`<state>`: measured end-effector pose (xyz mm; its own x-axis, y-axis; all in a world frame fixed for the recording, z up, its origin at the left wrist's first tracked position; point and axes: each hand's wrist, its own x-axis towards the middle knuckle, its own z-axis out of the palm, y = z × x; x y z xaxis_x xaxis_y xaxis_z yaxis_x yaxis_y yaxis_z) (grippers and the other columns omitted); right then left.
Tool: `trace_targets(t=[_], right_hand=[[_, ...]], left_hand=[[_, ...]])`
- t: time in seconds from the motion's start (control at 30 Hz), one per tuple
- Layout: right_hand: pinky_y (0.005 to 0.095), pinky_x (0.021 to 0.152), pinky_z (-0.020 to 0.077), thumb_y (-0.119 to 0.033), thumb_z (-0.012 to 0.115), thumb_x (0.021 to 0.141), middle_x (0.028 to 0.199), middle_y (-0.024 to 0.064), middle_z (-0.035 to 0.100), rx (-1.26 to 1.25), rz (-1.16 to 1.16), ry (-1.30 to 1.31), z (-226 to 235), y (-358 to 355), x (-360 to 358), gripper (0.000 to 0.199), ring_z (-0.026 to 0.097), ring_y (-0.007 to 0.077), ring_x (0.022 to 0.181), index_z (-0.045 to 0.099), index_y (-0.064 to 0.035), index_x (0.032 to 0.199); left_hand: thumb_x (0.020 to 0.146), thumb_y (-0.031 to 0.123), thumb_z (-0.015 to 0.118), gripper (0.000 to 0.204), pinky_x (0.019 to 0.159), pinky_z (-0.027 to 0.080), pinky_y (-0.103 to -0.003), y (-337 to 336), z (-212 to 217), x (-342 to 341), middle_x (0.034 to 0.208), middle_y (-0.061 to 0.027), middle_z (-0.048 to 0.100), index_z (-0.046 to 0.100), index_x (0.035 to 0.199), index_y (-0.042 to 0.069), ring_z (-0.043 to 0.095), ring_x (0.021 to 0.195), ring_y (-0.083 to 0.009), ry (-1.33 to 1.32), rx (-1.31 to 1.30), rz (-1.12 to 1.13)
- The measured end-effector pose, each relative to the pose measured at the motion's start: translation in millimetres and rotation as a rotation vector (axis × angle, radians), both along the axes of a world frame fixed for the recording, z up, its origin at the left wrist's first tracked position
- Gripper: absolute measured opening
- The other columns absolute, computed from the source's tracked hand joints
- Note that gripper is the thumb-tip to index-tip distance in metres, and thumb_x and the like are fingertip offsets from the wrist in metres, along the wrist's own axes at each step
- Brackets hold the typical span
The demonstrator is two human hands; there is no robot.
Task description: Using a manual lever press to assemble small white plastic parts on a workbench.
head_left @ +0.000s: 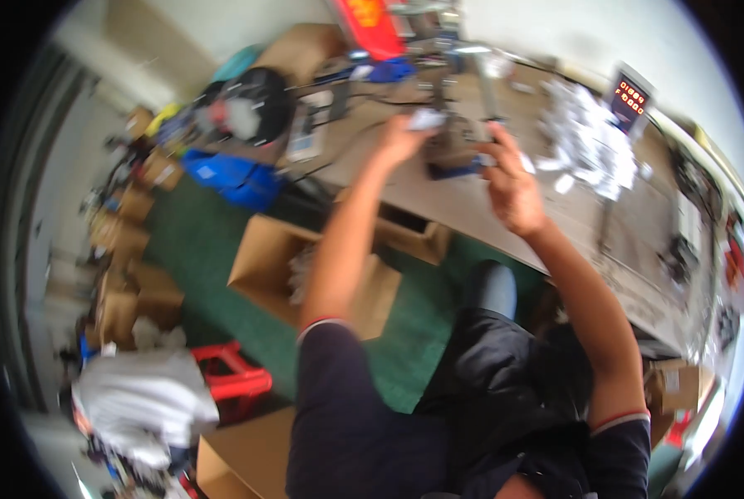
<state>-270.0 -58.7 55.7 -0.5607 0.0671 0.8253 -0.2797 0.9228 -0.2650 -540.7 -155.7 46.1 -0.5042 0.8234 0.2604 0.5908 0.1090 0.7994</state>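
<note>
Over the workbench, my left hand [399,143] is closed on a small white piece [426,119], blurred by motion. This hand is just left of a bench-mounted metal press [444,83]. My right hand [513,187] is on the other side of the press, its fingers curled. Its raised fingertips are close to the lower end of a metal lever [486,87]; I cannot tell if they touch. A bit of white shows beside these fingers, too smeared to name. Between the hands a dark blue block [455,170] lies at the press's foot.
A heap of white pieces [584,137] lies right on the workbench [555,212], before a red-digit display [630,98]. A black round thing [260,104] and blue bag [235,175] are at left. Below stand an open carton [264,254] and red stool [235,378].
</note>
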Motion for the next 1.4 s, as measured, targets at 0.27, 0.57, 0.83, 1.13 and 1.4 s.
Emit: trace_targets(t=[0.27,0.57,0.83,1.13,1.4], right_hand=[[0.0505,0.115,0.0414,0.019,0.049,0.075,0.123,0.0164,0.063,-0.074,0.090,-0.010,85.8,-35.1,41.6,0.025,0.045,0.0427,0.145,0.057,0.0003,0.089],[0.0469,0.115,0.0432,0.019,0.054,0.073,0.146,0.0205,0.056,0.117,-0.098,-0.001,65.5,-18.8,66.1,0.068,0.048,0.0409,0.142,0.056,-0.0021,0.138],[0.0379,0.074,0.0563,-0.001,0.068,0.085,0.117,0.0170,0.068,-0.487,-0.469,-0.274,4.9,9.2,83.7,0.039,0.069,0.0302,0.086,0.067,-0.0097,0.123],[0.0400,0.075,0.0569,-0.015,0.069,0.086,0.089,0.0063,0.071,-0.339,-0.699,-0.293,-40.7,44.0,84.6,0.011,0.071,0.0267,0.085,0.072,-0.0110,0.095],[0.0437,0.089,0.0560,0.001,0.059,0.082,0.112,0.0090,0.066,-0.067,-0.496,-0.579,-28.2,65.1,24.5,0.032,0.062,0.0304,0.115,0.074,-0.0131,0.105]], left_hand=[[0.087,0.030,0.075,0.029,0.074,0.054,-0.047,-52.3,2.4,24.2,0.091,-0.0198,0.074,0.077,0.104,0.007,0.072,0.083,-0.0378,0.220,0.029,0.258],[0.095,0.017,0.075,0.023,0.067,0.049,-0.029,-223.2,-110.7,65.4,0.091,0.0000,0.072,0.078,0.112,0.001,0.060,0.075,-0.0091,-0.345,0.108,0.796],[0.078,0.031,0.082,0.053,0.099,0.050,-0.052,-390.0,-233.6,11.1,0.116,-0.0259,0.070,0.070,0.121,0.001,0.065,0.111,-0.0449,0.393,-0.526,0.987],[0.082,0.001,0.074,0.037,0.101,0.047,-0.050,-332.6,-244.6,117.8,0.120,-0.0189,0.064,0.066,0.118,0.001,0.058,0.118,-0.0401,0.398,-0.231,0.916],[0.083,-0.004,0.073,0.034,0.094,0.050,-0.047,-302.0,-211.0,185.0,0.118,-0.0141,0.063,0.066,0.115,0.007,0.060,0.114,-0.0373,0.359,-0.080,0.688]])
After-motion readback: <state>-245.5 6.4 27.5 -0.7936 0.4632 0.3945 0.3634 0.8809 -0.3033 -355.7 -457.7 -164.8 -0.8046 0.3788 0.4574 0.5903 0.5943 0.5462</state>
